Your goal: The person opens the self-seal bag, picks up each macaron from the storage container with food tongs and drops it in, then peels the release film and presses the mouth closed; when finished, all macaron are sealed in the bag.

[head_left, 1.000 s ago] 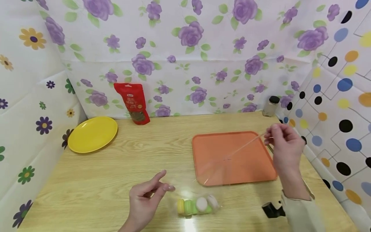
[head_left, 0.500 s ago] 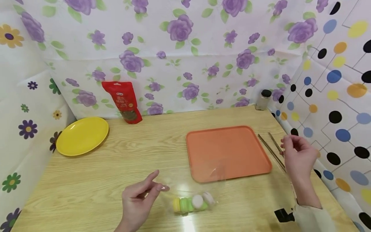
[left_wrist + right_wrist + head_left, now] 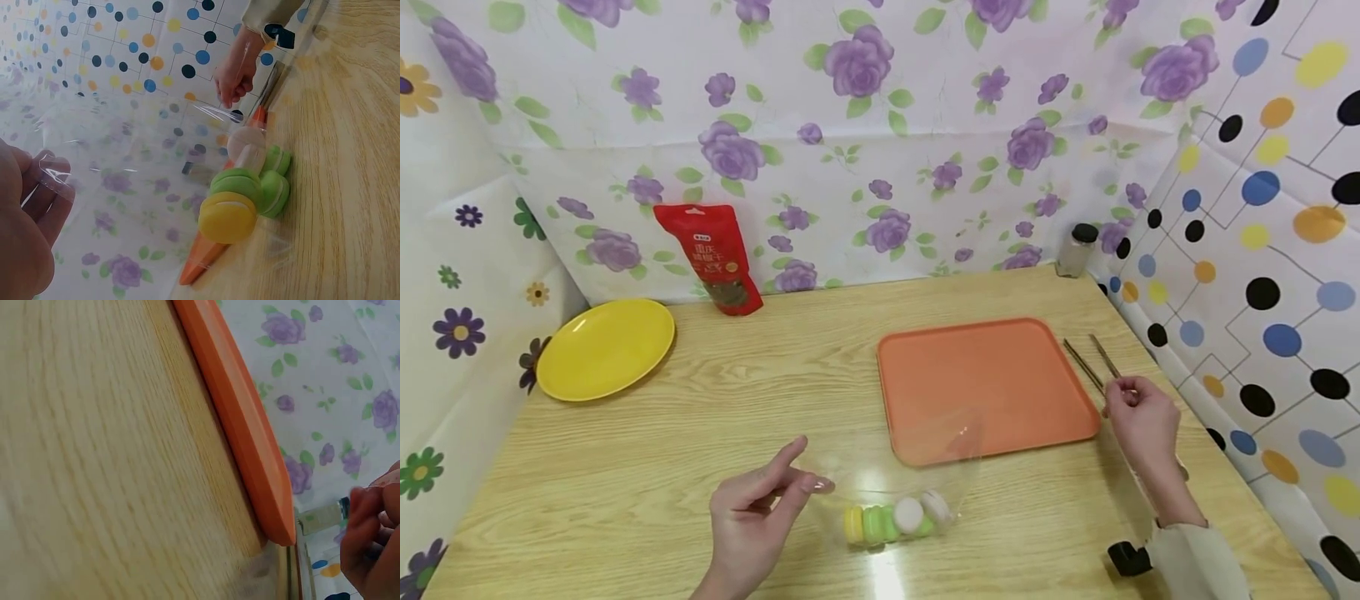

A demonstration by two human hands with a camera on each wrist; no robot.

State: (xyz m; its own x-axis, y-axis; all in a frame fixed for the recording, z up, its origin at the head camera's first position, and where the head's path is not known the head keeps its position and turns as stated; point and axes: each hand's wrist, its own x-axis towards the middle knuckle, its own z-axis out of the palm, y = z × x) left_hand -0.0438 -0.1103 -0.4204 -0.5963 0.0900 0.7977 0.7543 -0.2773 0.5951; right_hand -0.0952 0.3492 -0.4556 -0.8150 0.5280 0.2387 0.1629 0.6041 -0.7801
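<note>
Thumb and fingers of my left hand (image 3: 748, 517) pinch the upper edge of a clear plastic bag (image 3: 951, 446). Inside its lower part lie a yellow macaron (image 3: 228, 219), several green macarons (image 3: 274, 192) and pale pink ones (image 3: 908, 516). The bag rests on the table, its far side overlapping the orange tray (image 3: 985, 375). To the right of the tray, my right hand (image 3: 1146, 425) hangs with curled fingers over long thin metal pieces (image 3: 1103, 354) that look like tongs. Whether those fingertips touch or hold anything is unclear.
A yellow plate (image 3: 606, 350) leans at the left wall. Against the flowered back cloth stands a red pouch (image 3: 709, 262). A small jar (image 3: 1077, 250) with a black lid is at the back right corner. The wood-grain table (image 3: 722, 375) carries everything.
My right hand has let go of the stretched bag edge and moved right, then down to the metal pieces. The bag's far edge has sunk back. My left hand keeps its pinch.
</note>
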